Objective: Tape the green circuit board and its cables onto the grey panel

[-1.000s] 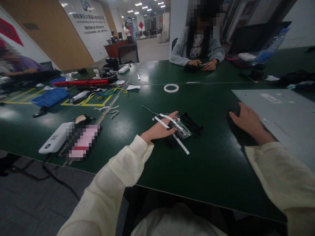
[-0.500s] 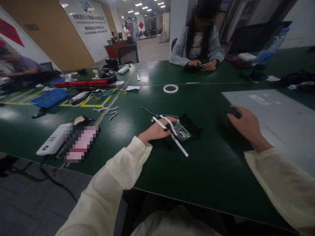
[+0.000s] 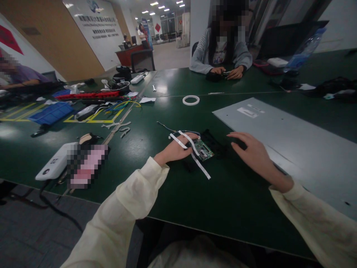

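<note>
My left hand (image 3: 174,150) lies on the dark green table (image 3: 212,201), its fingers curled on the left edge of a small green circuit board (image 3: 205,149). White flat ribbon cables (image 3: 201,168) run from the board across my fingers and down toward me. A black part (image 3: 213,139) sits right behind the board. My right hand (image 3: 251,154) is just right of the board, palm down and fingers spread, with the fingertips close to the black part. I cannot tell if anything is under that palm.
A large grey panel (image 3: 281,136) lies flat to the right. A white tape ring (image 3: 191,100) sits farther back. At left are a white power bank (image 3: 54,166), a blue tray (image 3: 50,113) and loose cables (image 3: 122,106). A person (image 3: 220,56) sits opposite.
My right hand has moved left from the corner of the grey panel to beside the circuit board. My left hand's fingers have curled in on the board. The view has shifted a little.
</note>
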